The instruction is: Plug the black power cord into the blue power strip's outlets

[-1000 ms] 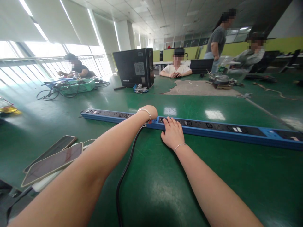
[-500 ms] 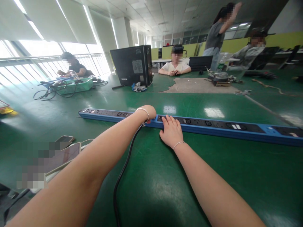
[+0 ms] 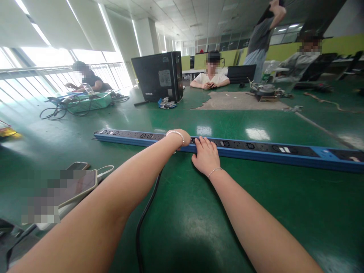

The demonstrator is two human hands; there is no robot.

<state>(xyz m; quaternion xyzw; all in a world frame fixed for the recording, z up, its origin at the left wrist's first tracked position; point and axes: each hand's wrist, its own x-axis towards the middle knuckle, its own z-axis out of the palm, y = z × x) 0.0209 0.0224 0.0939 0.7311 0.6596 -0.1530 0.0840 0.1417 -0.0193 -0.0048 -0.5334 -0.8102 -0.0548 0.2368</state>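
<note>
A long blue power strip [image 3: 256, 152] with black sockets lies across the green table. My left hand [image 3: 182, 138] is bent down over its middle, fingers curled and mostly hidden behind the hand and wrist. A black cable [image 3: 148, 208] runs from beneath my left wrist toward the table's near edge; its upper end is hidden, so I cannot make out what the fingers hold. Just to the right, my right hand [image 3: 206, 154] lies flat on the strip, its fingers spread over the sockets and its thumb against the front side.
Two phones, one [image 3: 78, 185] nearer, lie at the left with a white cable. Farther back are a green basket [image 3: 92, 104] of cables, a black computer case [image 3: 159, 77], gloves [image 3: 167, 103] and a metal device [image 3: 265, 91]. Several people are around the table.
My left hand has moved slightly right along the strip, and its wrist now covers the cable's upper end. My right hand stays in place. The standing person behind has shifted their raised arms.
</note>
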